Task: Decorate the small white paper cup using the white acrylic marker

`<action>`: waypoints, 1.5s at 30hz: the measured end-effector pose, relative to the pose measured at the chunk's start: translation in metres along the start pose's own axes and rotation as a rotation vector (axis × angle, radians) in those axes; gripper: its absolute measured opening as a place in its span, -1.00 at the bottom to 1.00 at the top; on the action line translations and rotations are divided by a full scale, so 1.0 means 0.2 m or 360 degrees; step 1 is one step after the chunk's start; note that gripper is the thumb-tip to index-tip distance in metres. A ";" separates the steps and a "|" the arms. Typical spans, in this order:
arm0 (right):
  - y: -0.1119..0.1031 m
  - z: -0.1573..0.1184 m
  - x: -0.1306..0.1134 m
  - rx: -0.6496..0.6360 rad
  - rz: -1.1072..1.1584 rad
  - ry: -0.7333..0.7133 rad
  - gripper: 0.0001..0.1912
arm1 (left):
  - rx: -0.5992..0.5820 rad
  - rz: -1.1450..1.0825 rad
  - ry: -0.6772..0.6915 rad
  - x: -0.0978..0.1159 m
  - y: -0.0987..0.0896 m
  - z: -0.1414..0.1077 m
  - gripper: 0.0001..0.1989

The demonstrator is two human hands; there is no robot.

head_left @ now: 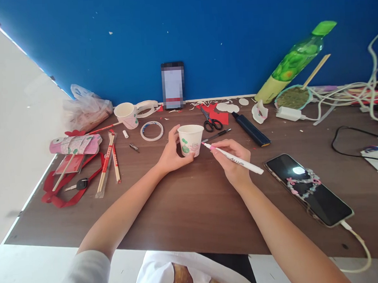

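Note:
A white paper cup [190, 138] with green leaf prints and pink lettering is upright at the middle of the dark wooden desk. My left hand [173, 153] is wrapped around its left side, thumb across the lower front. Between the fingers of my right hand [233, 158] is a white acrylic marker [241, 161], whose pink tip end points at the cup's right side. Whether the tip touches the cup I cannot tell. Just behind lie a black pen [219, 135] and black-handled scissors [212, 124].
A phone [173, 85] leans on the blue partition. Another paper cup [126, 116], a tape roll [152, 131] and wrapped chopsticks [106, 163] lie leftward. At right are a charging phone [310, 189], a dark blue case [251, 129], a green bottle [294, 62] and white cables [342, 90].

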State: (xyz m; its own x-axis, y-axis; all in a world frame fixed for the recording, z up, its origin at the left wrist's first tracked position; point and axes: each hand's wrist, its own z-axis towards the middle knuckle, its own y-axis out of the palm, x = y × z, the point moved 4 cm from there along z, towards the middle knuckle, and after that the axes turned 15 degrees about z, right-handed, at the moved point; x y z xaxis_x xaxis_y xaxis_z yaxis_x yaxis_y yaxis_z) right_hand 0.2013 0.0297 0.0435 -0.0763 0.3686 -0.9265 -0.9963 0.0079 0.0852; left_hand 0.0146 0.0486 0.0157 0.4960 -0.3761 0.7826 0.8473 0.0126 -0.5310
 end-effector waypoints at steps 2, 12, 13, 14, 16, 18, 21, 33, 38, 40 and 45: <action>0.00 0.00 0.00 -0.0011 0.0013 -0.0011 -0.96 | -0.0016 -0.0057 0.0007 -0.01 0.00 0.00 -0.01; -0.01 0.00 -0.01 -0.0030 0.0049 -0.0064 -0.96 | 0.0006 -0.0112 0.0014 -0.01 0.00 0.00 -0.28; -0.01 -0.01 -0.01 -0.0033 0.0043 -0.0076 -0.97 | 0.0013 -0.0103 -0.0018 -0.01 0.00 0.00 -0.29; -0.01 -0.01 -0.01 -0.0039 0.0036 -0.0091 -0.98 | 0.0019 -0.0098 -0.0041 -0.01 0.00 0.00 -0.30; 0.00 -0.01 -0.01 -0.0063 0.0018 -0.0127 -1.00 | 0.0030 -0.0114 -0.0039 -0.01 0.00 0.00 -0.30; 0.01 -0.01 -0.02 -0.0108 -0.0007 -0.0177 -0.97 | 0.0034 -0.0139 0.0005 -0.01 0.00 0.00 -0.28; 0.03 -0.02 -0.03 -0.0194 -0.0048 -0.0269 -0.93 | 0.0037 -0.0115 0.0028 -0.02 0.00 0.00 -0.24; 0.07 -0.03 -0.04 -0.0332 -0.0149 -0.0364 -0.88 | 0.0049 -0.0006 0.0121 -0.02 0.00 0.00 -0.20; 0.08 -0.03 -0.03 -0.0353 -0.0173 -0.0339 -0.87 | 0.0052 0.0005 0.0154 -0.02 0.01 0.01 -0.20; 0.08 -0.03 -0.03 -0.0347 -0.0179 -0.0336 -0.88 | 0.0055 0.0004 0.0162 -0.02 0.00 0.01 -0.21; 0.07 -0.02 -0.03 -0.0309 -0.0177 -0.0298 -0.90 | 0.0043 -0.0029 0.0148 -0.01 0.00 0.01 -0.22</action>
State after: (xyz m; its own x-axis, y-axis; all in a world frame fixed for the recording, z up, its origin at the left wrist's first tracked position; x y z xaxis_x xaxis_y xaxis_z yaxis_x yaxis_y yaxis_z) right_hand 0.1873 0.0232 0.0483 0.0242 0.5405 -0.8410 -0.9883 -0.1136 -0.1015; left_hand 0.0144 0.0503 0.0149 0.4620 -0.4608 0.7577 0.8613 0.0293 -0.5073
